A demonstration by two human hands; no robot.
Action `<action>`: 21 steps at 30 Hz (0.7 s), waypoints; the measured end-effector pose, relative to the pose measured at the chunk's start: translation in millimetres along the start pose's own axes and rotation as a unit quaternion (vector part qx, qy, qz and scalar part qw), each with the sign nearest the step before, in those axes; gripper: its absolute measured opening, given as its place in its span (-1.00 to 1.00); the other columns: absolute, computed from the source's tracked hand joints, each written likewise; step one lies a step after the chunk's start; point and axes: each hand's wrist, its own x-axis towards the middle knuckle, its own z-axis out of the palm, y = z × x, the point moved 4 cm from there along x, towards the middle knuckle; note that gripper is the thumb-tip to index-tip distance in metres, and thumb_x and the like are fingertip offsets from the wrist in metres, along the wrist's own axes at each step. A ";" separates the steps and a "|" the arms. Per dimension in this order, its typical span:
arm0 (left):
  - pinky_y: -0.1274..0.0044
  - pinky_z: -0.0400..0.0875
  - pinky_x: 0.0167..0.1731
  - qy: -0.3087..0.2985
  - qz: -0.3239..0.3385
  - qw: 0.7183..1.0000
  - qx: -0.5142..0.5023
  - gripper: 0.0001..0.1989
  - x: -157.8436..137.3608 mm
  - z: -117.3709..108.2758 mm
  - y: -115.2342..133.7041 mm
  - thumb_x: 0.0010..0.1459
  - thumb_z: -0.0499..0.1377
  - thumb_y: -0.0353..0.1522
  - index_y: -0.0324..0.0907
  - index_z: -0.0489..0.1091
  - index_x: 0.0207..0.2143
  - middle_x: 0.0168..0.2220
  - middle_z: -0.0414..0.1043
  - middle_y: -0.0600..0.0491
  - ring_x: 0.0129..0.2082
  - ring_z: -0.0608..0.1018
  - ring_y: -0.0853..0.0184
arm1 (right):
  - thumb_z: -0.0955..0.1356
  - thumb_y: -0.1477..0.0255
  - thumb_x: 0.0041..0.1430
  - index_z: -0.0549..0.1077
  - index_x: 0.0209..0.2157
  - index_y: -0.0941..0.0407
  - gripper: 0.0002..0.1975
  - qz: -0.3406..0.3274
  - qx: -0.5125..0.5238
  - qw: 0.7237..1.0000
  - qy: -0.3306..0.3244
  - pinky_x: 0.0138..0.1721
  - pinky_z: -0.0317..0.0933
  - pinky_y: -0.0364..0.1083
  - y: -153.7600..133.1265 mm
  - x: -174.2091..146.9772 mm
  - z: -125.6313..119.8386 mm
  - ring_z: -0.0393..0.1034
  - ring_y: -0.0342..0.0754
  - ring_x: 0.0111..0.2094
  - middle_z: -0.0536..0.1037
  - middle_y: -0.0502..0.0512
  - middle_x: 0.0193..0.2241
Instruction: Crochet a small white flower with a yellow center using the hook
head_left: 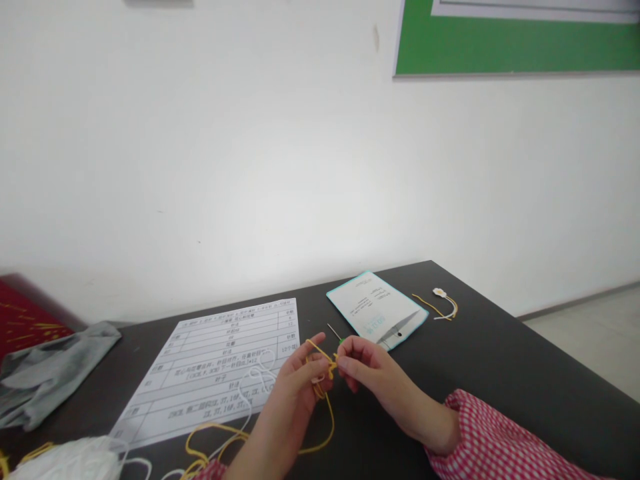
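Yellow yarn runs between my two hands, bunched into a small loop or stitch where the fingertips meet. My left hand pinches the piece between thumb and fingers, a strand stretched over its raised index finger. My right hand is closed at the fingertips on the other side of the same yarn. A thin metal crochet hook with a green grip shows just behind my right fingers; whether that hand holds it or it lies on the table, I cannot tell. One yellow strand loops down below my left hand toward the table.
A printed pattern sheet lies left on the black table, loose white yarn across it. A white yarn ball sits front left, near grey cloth. Behind my hands is a white-and-teal packet; farther right, a small crocheted flower.
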 end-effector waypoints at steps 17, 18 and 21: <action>0.56 0.44 -0.48 0.064 -0.030 0.997 -0.029 -0.66 8.8 -5.1 -15.6 0.07 0.19 -0.57 -0.29 0.31 -0.06 -0.51 0.48 0.04 -0.53 0.54 0.36 | 0.42 0.19 0.06 0.36 -0.44 0.13 -0.69 -0.078 0.041 0.995 0.051 -0.41 0.22 -0.10 -2.0 0.1 -4.0 0.31 -0.15 -0.52 0.42 -0.07 -0.53; 0.54 0.44 -0.49 0.060 -0.034 0.997 -0.030 -0.63 11.1 -5.7 -19.0 0.04 0.24 -0.52 -0.29 0.32 -0.06 -0.50 0.49 0.02 -0.51 0.55 0.32 | 0.42 0.20 0.07 0.35 -0.44 0.14 -0.70 -0.078 0.039 0.995 0.050 -0.40 0.23 -0.09 -1.2 0.5 -3.9 0.32 -0.15 -0.52 0.42 -0.08 -0.54; 0.53 0.42 -0.52 0.053 -0.032 0.998 -0.028 -0.42 16.7 -8.3 -27.0 -0.15 0.40 -0.46 -0.28 0.31 -0.04 -0.46 0.51 0.01 -0.51 0.56 0.28 | 0.42 0.23 0.09 0.35 -0.44 0.14 -0.72 -0.077 0.033 0.995 0.050 -0.41 0.24 -0.10 1.4 1.5 -3.5 0.33 -0.16 -0.52 0.42 -0.09 -0.55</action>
